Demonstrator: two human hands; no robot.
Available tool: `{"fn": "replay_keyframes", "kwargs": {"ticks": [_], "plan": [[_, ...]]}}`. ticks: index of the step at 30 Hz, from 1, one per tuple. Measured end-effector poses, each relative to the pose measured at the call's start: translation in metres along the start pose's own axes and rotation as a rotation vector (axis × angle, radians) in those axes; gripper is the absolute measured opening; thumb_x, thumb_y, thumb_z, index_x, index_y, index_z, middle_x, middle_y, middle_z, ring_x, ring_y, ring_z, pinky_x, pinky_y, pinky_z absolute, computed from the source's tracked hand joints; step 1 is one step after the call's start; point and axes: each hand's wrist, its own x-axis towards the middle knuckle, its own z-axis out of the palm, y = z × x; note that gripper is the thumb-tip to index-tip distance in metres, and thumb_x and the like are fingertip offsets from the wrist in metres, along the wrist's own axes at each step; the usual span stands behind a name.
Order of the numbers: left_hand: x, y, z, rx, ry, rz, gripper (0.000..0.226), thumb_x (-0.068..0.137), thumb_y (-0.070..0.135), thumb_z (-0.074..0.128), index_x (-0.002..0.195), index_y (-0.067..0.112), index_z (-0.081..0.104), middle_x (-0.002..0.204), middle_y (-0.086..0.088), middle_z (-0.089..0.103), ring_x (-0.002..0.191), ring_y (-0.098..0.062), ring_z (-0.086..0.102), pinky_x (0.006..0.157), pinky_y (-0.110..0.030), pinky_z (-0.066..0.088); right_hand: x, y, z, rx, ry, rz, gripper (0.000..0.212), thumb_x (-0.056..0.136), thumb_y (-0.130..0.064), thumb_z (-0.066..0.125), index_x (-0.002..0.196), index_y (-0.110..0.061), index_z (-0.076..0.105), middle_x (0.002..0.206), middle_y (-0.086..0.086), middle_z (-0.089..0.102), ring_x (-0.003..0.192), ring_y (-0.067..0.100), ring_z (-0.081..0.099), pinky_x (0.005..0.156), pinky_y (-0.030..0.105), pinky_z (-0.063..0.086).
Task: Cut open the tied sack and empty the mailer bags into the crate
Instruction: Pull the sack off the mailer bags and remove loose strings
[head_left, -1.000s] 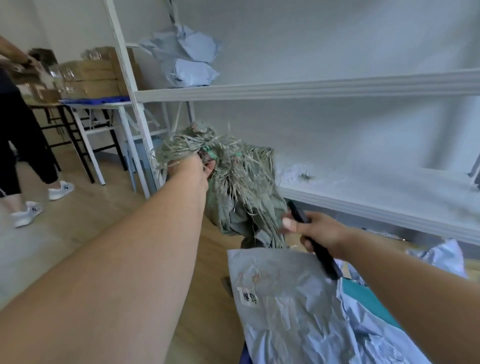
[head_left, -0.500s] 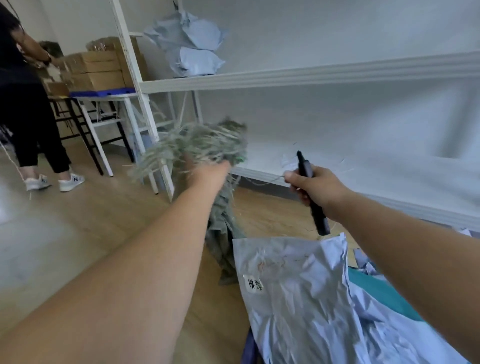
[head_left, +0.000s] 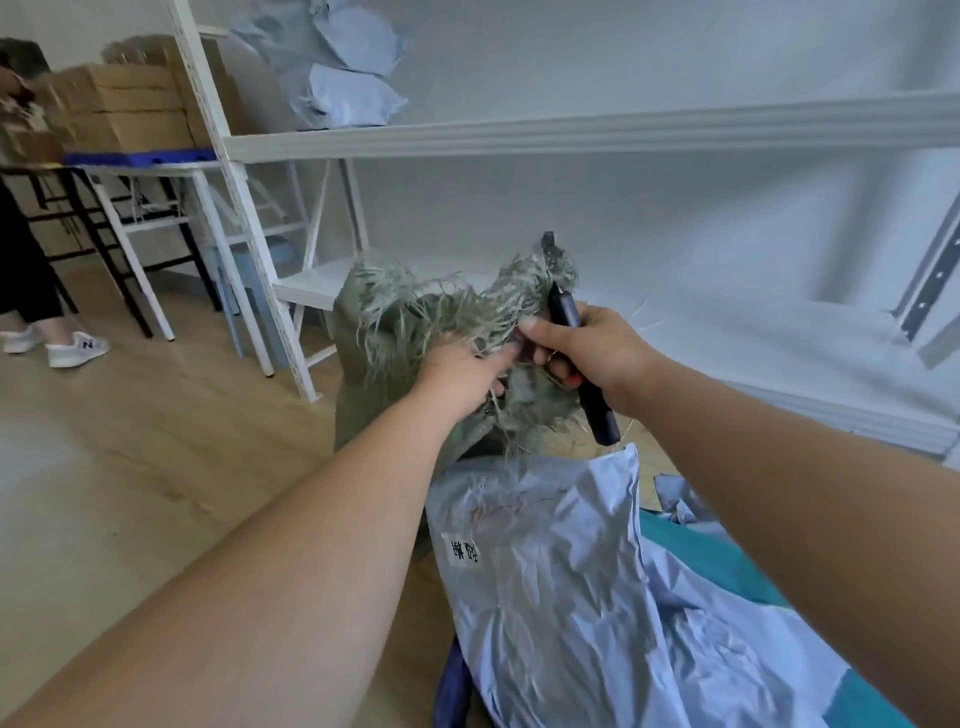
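A: Room?
B: Wood floor (head_left: 130, 457), white shelving (head_left: 571, 130) along the wall, cardboard boxes (head_left: 124, 109) on a table far left.
A: Sack?
B: Green frayed sack (head_left: 415, 322) held up over the mailer bags (head_left: 561, 582). Left hand (head_left: 462, 374) clenched on its frayed top, right hand (head_left: 592, 343) gripping the black cutter (head_left: 582, 358), touching the sack.

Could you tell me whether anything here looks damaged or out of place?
Yes: the green sack is badly frayed along its open top, loose strands sticking out around the left hand. The right hand holds a black cutter against it.
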Motion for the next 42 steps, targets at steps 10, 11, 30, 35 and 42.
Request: {"fn": "replay_keyframes", "kwargs": {"ticks": [10,11,30,35,42], "plan": [[0.006,-0.021,-0.069,0.087,0.359,-0.403,0.043,0.097,0.042,0.044,0.122,0.008,0.049,0.102,-0.011,0.056,0.095,-0.03,0.059,0.075,-0.03,0.044,-0.01,0.02,-0.012,-0.21,0.016,0.005,0.016,0.084,-0.023,0.072,0.084,-0.007,0.068,0.058,-0.002,0.065,0.041,0.008,0.047,0.04,0.019,0.04],[0.002,-0.017,-0.066,0.201,0.265,-0.401,0.039,0.095,0.041,0.047,0.121,0.012,0.048,0.102,-0.014,0.057,0.088,-0.028,0.056,0.072,-0.029,0.042,-0.009,0.02,-0.01,-0.207,0.042,-0.001,0.015,0.085,-0.022,0.071,0.083,-0.008,0.067,0.059,-0.001,0.065,0.04,0.007,0.046,0.04,0.019,0.04],[-0.023,0.004,0.027,-0.092,-0.419,0.15,0.021,0.094,0.035,0.056,0.086,0.017,0.065,0.068,0.003,0.058,0.063,-0.013,0.052,0.056,-0.022,0.043,-0.029,0.007,-0.022,0.085,0.048,-0.029,0.011,0.085,-0.022,0.071,0.083,-0.014,0.063,0.057,-0.003,0.06,0.041,0.009,0.045,0.04,0.018,0.036],[-0.018,-0.017,0.015,-0.871,-0.112,-0.218,0.036,0.101,0.036,0.041,0.084,0.014,0.064,0.052,0.007,0.048,0.043,-0.006,0.041,0.039,-0.017,0.032,-0.047,0.034,-0.056,0.145,0.13,0.064,0.009,0.085,-0.02,0.07,0.086,-0.015,0.063,0.061,-0.003,0.061,0.044,0.008,0.044,0.04,0.018,0.035],[-0.011,-0.048,-0.025,0.168,0.497,-0.496,0.057,0.093,0.012,0.051,0.146,0.01,0.031,0.148,-0.009,0.034,0.122,-0.028,0.049,0.097,-0.031,0.045,-0.061,0.066,-0.083,0.126,0.187,0.109,0.007,0.089,-0.018,0.065,0.093,-0.013,0.068,0.063,-0.002,0.066,0.043,0.007,0.045,0.04,0.017,0.036]]}}
